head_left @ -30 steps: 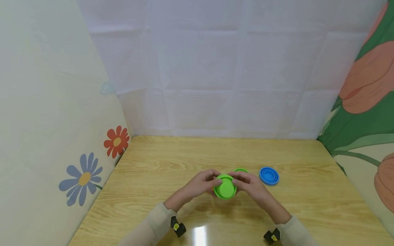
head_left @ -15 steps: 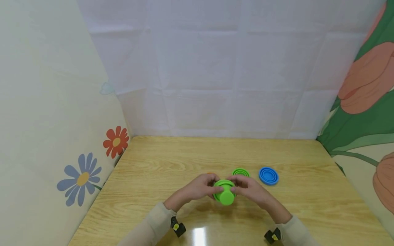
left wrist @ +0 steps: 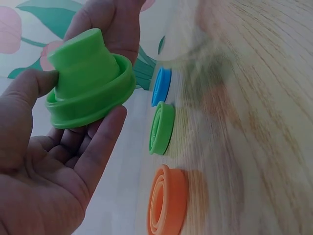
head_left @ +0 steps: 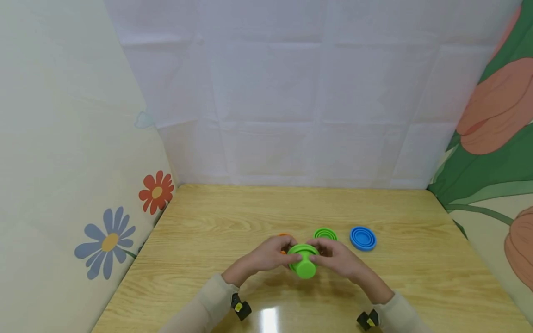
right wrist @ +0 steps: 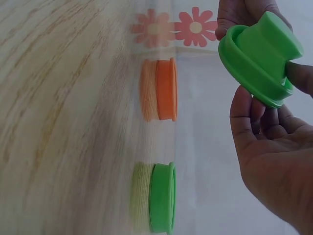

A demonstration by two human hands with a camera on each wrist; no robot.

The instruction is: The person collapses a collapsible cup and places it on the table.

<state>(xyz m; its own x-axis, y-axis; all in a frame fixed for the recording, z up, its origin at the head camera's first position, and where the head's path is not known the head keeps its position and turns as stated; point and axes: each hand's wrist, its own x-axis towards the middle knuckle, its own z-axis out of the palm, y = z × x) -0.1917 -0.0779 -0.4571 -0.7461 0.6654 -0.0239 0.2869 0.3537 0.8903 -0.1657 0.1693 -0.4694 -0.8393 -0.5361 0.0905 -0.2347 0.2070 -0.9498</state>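
Both hands hold a green collapsible cup (head_left: 306, 269) above the table, its narrow base popped out from the wide rim and pointing toward the body. My left hand (head_left: 271, 252) grips one side, thumb against the narrow wall and fingers under the rim. On the other side my right hand (head_left: 338, 257) pinches it the same way. In the left wrist view the cup (left wrist: 85, 81) shows its stepped wall. Beyond the hands lie a flattened orange cup (left wrist: 168, 200), partly hidden by my left hand in the head view, and a second flattened green cup (head_left: 325, 233).
A flattened blue cup (head_left: 363, 238) lies to the right of the second green one on the wooden table (head_left: 233, 208). White cloth (head_left: 266, 101) hangs behind the table's far edge. Flower-printed cloth (head_left: 50, 138) stands along the left side, with more on the right.
The held green cup's base has been pushed out from nearly flat and now tips lower toward the body. Both hands have shifted slightly down, uncovering the green cup behind and part of the orange one.
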